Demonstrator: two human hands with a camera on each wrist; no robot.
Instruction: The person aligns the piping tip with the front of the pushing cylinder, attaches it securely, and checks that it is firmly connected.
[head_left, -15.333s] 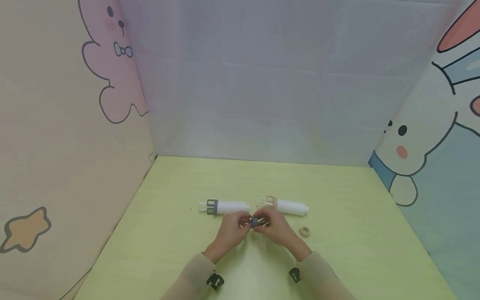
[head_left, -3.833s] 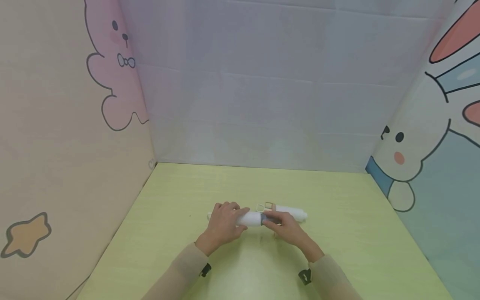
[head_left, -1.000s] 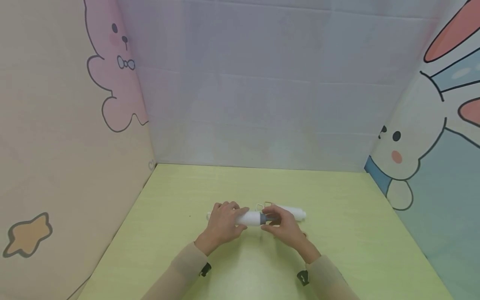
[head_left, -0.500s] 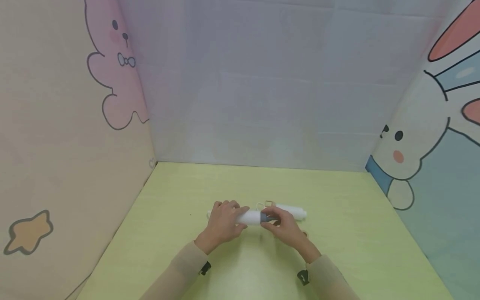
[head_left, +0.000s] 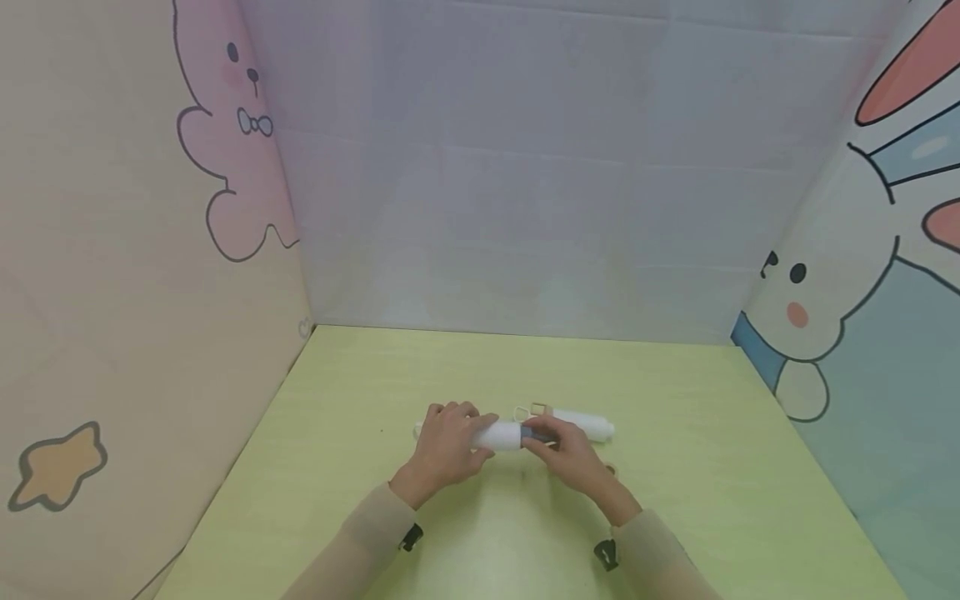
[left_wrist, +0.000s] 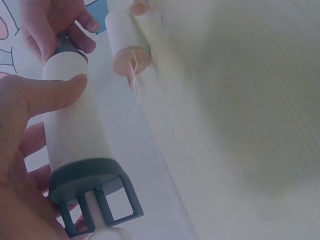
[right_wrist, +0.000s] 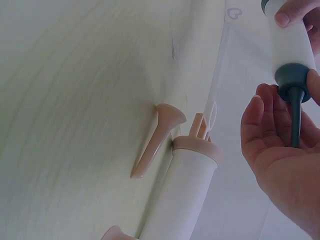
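Note:
My left hand (head_left: 444,447) grips the white barrel of an icing syringe (head_left: 501,436), held level above the table. Its dark blue-grey handle cap (left_wrist: 82,179) and plunger end point left, as the left wrist view shows. At the barrel's other end sits a dark nozzle (right_wrist: 296,120) with a wide collar and a long thin tube. My right hand (head_left: 573,458) pinches that collar between thumb and fingers, the tube running back over the palm. Whether the collar sits fully on the barrel, I cannot tell.
A second white syringe (head_left: 583,423) with a beige cap lies behind my right hand. Beside it in the right wrist view lies a beige funnel-shaped nozzle (right_wrist: 159,140). Another beige piece (right_wrist: 117,233) shows at the bottom edge. Patterned cloth walls (head_left: 480,167) enclose the table.
Earlier both hands held a small dark piece while the grey-capped syringe lay on the table; the left hand then took up the syringe. Lately only the right fingers have shifted slightly at the collar.

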